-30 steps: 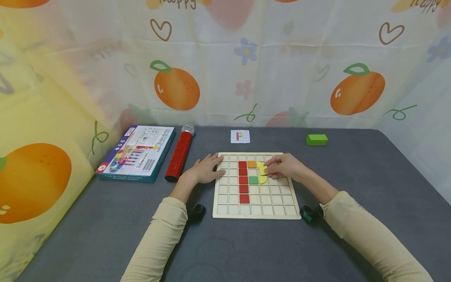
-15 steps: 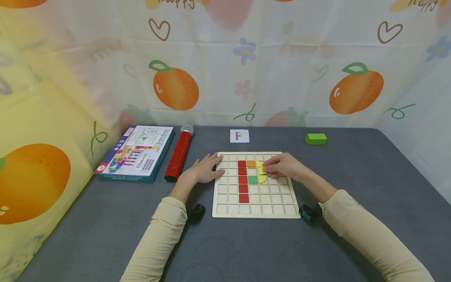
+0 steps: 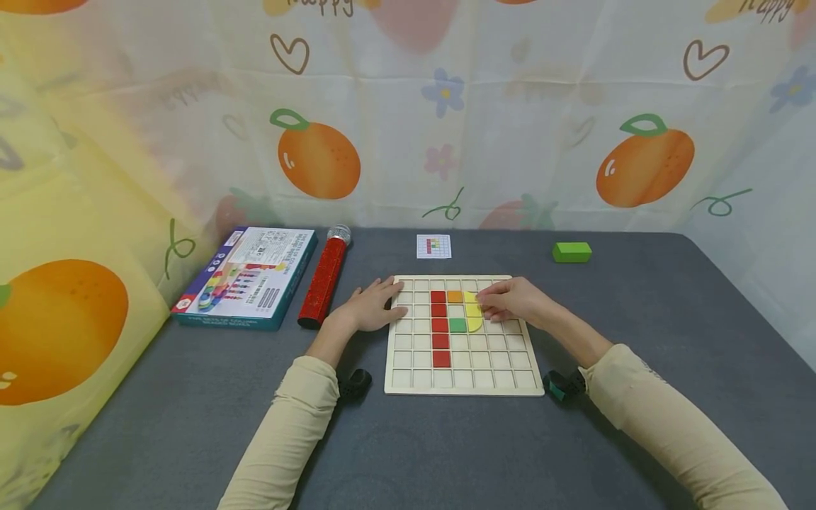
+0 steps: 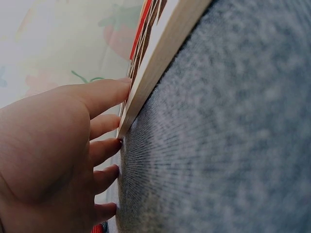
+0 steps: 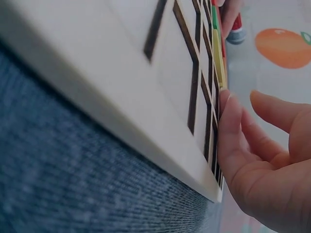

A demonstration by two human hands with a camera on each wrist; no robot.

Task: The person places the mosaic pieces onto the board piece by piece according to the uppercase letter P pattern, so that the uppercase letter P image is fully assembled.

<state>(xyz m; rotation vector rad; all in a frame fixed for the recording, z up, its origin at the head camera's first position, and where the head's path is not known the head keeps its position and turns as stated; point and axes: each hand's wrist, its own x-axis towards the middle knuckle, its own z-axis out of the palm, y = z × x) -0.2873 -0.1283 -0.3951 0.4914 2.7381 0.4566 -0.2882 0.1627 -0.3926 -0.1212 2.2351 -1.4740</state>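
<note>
I see my right hand (image 3: 518,300) with fingertips pressing a yellow wooden tile (image 3: 472,309) flat in its cell on the pale wooden grid board (image 3: 463,381), beside the orange square tile (image 3: 455,297). My left hand (image 3: 370,307) lies with fingers straight, resting on the board's left edge.

Small card's (image 3: 434,246) print illegible

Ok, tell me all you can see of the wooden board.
The board is a pale wooden square lying flat on the grey table, cut into a grid of shallow cells. A red column, orange, green and yellow tiles fill some. The left hand rests on its left edge; the right hand touches the yellow tiles.
</note>
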